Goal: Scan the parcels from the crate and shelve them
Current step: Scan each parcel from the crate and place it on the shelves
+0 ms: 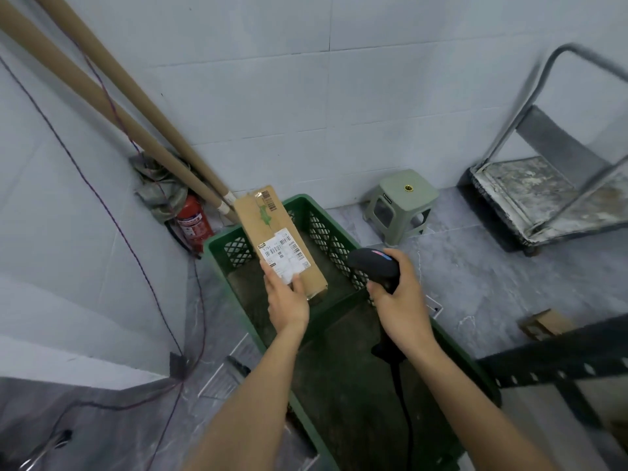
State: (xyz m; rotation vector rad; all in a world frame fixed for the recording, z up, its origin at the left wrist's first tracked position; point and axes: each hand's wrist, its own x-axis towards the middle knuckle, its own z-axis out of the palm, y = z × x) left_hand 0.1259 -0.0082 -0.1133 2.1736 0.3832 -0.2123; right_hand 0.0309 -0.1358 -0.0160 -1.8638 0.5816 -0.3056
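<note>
My left hand (287, 299) grips the near end of a long brown cardboard parcel (268, 226), held up over the green plastic crate (217, 246). The parcel's white barcode label (283, 254) faces up, partly under my thumb. My right hand (399, 297) holds a black handheld scanner (373, 265) by its grip, to the right of the parcel, its head turned towards the label. The scanner's black cable hangs down into the crate. The part of the crate floor that shows is dark and bare.
Two long cardboard tubes (112, 107) lean in the corner above a red fire extinguisher (193, 222). A grey-green stool (402, 202) stands behind the crate, a platform trolley (550, 198) at far right. A dark metal shelf frame (557, 362) and a small cardboard box (547, 324) are at right.
</note>
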